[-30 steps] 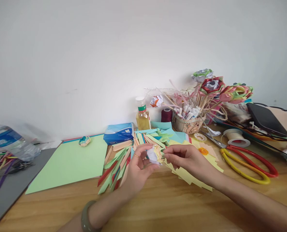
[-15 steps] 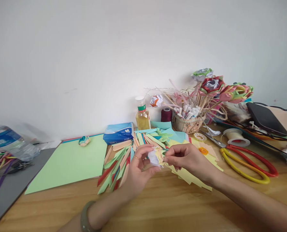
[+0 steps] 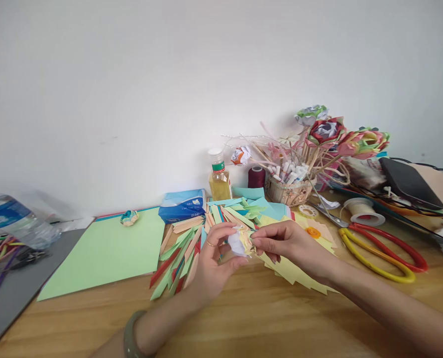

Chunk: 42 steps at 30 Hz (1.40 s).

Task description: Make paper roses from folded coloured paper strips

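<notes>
Above the wooden table, a small white and yellow folded paper flower [image 3: 240,242] is held between my two hands. My left hand [image 3: 212,261] grips its white side between thumb and fingers. From the other side, my right hand [image 3: 283,243] pinches the yellow edge with thumb and forefinger; the fingertips partly cover that edge. Folded paper strips [image 3: 182,263] in green, peach and red lie fanned out behind and left of my left hand. Yellow paper sheets [image 3: 299,276] spread beneath my right hand.
Scissors [image 3: 384,253] with red and yellow handles lie at the right, near a spool [image 3: 364,211]. A basket [image 3: 290,193] of paper flowers, a glue bottle [image 3: 220,181] and a tissue pack [image 3: 182,205] stand behind. Green paper [image 3: 105,253] lies left, under a small paper flower [image 3: 129,218].
My right fingers have shifted slightly along the paper flower's yellow edge. My left hand keeps its hold, almost unmoved.
</notes>
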### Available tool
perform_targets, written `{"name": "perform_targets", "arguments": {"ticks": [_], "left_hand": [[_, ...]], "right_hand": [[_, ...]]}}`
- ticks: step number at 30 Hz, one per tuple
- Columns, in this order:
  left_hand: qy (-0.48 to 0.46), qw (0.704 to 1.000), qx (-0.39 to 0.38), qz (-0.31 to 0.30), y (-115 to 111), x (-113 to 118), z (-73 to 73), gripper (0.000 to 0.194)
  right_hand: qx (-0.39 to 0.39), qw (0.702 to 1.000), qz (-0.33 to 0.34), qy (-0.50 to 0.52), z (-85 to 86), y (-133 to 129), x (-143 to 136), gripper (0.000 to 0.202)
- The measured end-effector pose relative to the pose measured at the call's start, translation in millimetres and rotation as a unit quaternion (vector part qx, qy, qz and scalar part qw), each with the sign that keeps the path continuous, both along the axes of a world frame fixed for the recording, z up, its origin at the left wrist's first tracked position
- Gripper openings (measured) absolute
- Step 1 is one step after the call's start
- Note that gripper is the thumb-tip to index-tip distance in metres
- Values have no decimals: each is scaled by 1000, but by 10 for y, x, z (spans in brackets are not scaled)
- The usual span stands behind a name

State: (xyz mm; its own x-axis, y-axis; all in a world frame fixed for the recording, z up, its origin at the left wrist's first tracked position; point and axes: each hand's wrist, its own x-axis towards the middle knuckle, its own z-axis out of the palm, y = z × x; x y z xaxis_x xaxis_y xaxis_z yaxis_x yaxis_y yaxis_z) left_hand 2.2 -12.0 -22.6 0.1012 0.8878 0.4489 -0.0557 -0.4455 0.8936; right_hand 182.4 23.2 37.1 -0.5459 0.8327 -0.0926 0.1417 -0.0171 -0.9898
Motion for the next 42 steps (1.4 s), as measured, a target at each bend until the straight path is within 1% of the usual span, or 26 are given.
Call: {"name": "perform_targets", "arguments": {"ticks": [3, 8, 13, 22, 28, 34, 39, 42], "left_hand": [[-3, 1000, -2, -5, -3, 2, -1, 39], [-3, 1000, -6, -6, -9, 13, -7, 38], [-8, 1000, -8, -13, -12, 24, -1, 38], [-12, 1000, -21, -14, -13, 34, -1, 39], [-14, 1000, -24, 13, 11, 23, -15, 40], [2, 1000, -9, -17, -14, 26, -10, 38], [15, 1000, -5, -17, -21, 32, -16, 39], [19, 1000, -2, -20, -10, 32, -23, 40]], "right_hand": [[-8, 1000, -5, -2, -23, 4, -2, 30], [-20, 999, -47, -6, -61, 1, -37, 30], [-24, 998, -65, -3, -68, -18, -63, 31], [-22, 998, -50, 3, -112, -14, -52, 35], [-16, 1000, -15, -6, -94, 8, -22, 34], [-26, 998, -45, -20, -76, -15, -45, 27], [-42, 998, -48, -4, -93, -28, -76, 26], [-36, 998, -50, 4, -100, -30, -76, 28]]}}
